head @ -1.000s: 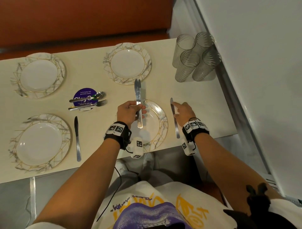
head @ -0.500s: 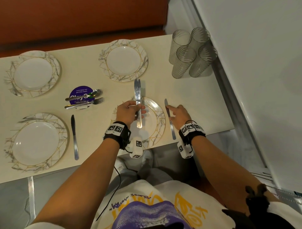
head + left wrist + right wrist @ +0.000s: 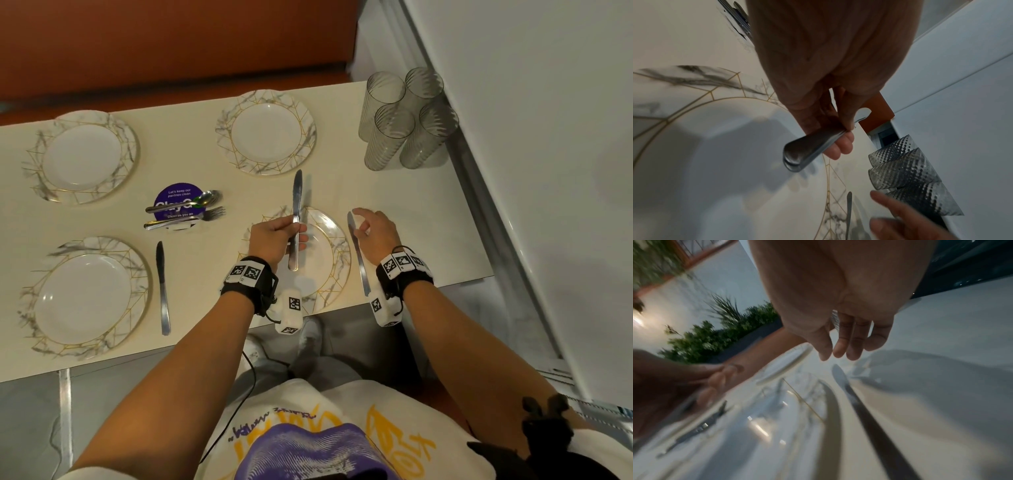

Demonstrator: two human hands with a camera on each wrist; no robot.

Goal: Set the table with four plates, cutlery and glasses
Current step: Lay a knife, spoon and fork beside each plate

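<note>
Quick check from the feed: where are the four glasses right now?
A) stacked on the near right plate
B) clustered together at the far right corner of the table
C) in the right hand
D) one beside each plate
B: the four glasses stand bunched together at the table's far right corner, none set beside a plate yet.

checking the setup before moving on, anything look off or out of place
The spoons and forks lie heaped mid-table on a purple sticker, not at any plate. The four glasses stand bunched at the far right corner. Nothing spilled or broken.
</note>
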